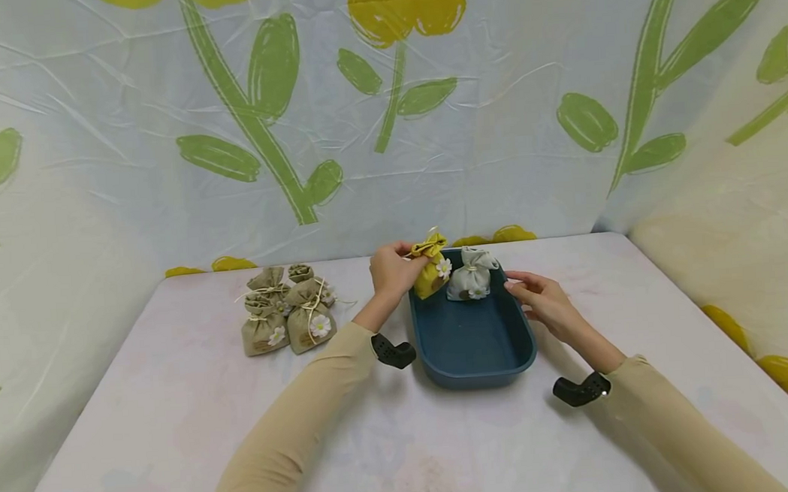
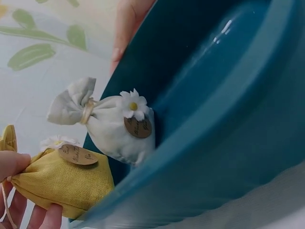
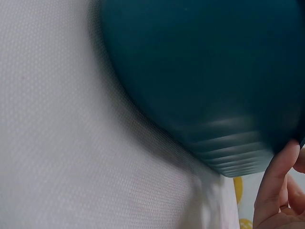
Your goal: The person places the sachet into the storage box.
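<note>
My left hand (image 1: 395, 271) pinches a small yellow cloth pouch (image 1: 430, 275) by its tied neck. A white flower and a brown paper tag decorate the pouch, which hangs over the far left corner of a blue plastic basin (image 1: 473, 382). Inside the basin, at its far end, leans a white pouch (image 1: 473, 275) with the same trim; in the left wrist view this white pouch (image 2: 112, 126) lies beside the yellow pouch (image 2: 71, 183). My right hand (image 1: 548, 302) holds the basin's right rim near the far corner. The right wrist view shows only the basin's outer wall (image 3: 200, 71) and part of that hand.
Several beige pouches (image 1: 288, 310) with flowers and cords stand grouped left of the basin on the pale cloth-covered table (image 1: 195, 424). Behind the table hangs a flower-print curtain (image 1: 495, 134). Black wrist cameras (image 1: 394, 351) are worn on both forearms.
</note>
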Tool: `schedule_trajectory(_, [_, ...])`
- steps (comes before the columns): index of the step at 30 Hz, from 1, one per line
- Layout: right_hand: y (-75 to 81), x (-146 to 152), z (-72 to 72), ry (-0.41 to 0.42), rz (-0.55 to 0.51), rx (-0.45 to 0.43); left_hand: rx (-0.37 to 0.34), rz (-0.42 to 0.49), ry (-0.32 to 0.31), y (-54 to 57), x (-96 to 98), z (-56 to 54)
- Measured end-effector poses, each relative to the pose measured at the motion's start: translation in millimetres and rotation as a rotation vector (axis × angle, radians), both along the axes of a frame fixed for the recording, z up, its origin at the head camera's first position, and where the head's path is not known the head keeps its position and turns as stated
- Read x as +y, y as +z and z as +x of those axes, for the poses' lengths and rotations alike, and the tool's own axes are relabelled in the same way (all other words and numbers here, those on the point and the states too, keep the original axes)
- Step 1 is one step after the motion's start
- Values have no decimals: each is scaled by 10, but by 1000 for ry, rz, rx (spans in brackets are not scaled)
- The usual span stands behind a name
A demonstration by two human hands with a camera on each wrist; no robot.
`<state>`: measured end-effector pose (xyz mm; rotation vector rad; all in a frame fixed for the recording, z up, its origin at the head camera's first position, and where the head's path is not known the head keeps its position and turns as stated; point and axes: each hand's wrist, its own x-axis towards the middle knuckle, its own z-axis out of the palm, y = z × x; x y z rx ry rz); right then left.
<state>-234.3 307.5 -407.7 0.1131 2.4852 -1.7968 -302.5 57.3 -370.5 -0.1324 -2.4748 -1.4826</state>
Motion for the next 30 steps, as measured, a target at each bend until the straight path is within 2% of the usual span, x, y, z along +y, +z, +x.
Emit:
schedule_trajectory(9, [0,-8,2,-7,-2,-10,-20,-46,-6,-69,73,-36])
schedule_trajectory(21, [-3,-22,13,-9,4,-6,54,-143,-34,-162,73,-49])
schedule_trajectory(30, [-23,-11,6,-11,-2,4,30,-183,-80,-147,53,-35])
